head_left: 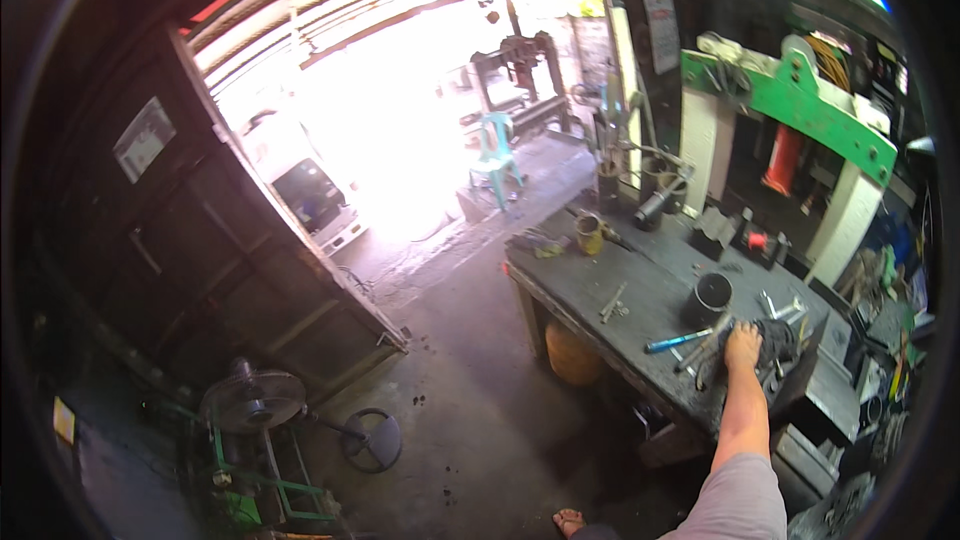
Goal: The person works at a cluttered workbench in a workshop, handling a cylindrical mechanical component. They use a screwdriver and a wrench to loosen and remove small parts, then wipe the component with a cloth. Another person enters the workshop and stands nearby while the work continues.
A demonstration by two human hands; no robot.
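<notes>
My right hand (pixel 743 345) reaches onto the dark workbench, its arm coming up from the lower right in a light grey sleeve. The fingers curl down over a dark item among a dark heap of metal parts (pixel 780 340); what exactly they hold is too small to make out. Just left of the hand lies a blue-handled tool (pixel 672 342), with several metal tools beside it. A black round can (pixel 713 292) stands beyond the hand. Silvery wrenches or rods (pixel 785 308) lie to the right of that can. My left hand is out of view.
The workbench (pixel 640 310) also bears a yellowish tin (pixel 590 235) and small metal pieces (pixel 613 305). A green-and-white press frame (pixel 800 100) rises behind it. At left are a fan (pixel 252 402), a steering wheel (pixel 371 440) and a dark door (pixel 200 230); a turquoise chair (pixel 495 160) stands outside.
</notes>
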